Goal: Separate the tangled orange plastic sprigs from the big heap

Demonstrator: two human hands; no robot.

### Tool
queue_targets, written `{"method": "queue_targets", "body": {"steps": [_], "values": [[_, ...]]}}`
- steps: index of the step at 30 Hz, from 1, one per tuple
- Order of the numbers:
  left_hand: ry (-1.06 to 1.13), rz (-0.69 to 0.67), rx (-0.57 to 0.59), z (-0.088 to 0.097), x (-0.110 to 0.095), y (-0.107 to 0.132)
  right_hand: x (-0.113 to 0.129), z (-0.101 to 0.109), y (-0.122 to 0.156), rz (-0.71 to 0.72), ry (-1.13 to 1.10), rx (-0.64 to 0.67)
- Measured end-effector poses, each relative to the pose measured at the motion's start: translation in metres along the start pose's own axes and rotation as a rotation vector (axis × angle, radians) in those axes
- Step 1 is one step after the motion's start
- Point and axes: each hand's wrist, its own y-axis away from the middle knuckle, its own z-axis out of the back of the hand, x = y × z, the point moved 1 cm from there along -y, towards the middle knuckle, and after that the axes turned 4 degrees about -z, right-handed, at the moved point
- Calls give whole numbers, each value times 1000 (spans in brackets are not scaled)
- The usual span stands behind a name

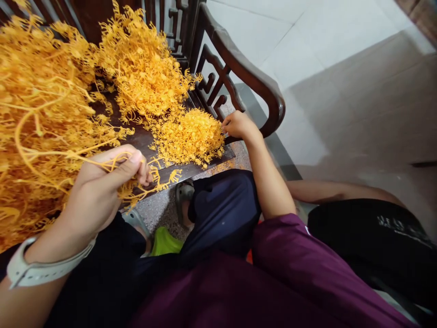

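Note:
My left hand (102, 184) is closed around a yellow plastic sprig (150, 180) whose thin stems and small leaf-like tips stick out toward the bench edge. My right hand (239, 125) is stretched forward with its fingers curled at the right edge of a small heap of yellow plastic pieces (189, 136) on the dark wooden bench seat (205, 165). What those fingers hold, if anything, is hidden. A large tangled mass of yellow sprigs (37, 123) fills the left, and a further pile (143, 68) lies behind the small heap.
The bench has a carved dark wooden armrest (246, 75) just right of my right hand. Pale floor tiles (341, 82) spread to the right. Another person's bare leg (341, 191) and black shorts (375, 241) are at right. A sandalled foot (184, 198) shows below the bench.

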Motion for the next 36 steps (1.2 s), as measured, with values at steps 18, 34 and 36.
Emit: {"method": "queue_targets", "body": {"steps": [18, 34, 36], "values": [[220, 66, -88, -10, -2, -3, 141, -36, 128, 695, -1289, 561], [-10, 298, 58, -12, -6, -2, 122, -13, 106, 393, -1424, 117], [-5, 289, 49, -13, -6, -2, 123, -15, 106, 383, -1439, 136]]}}
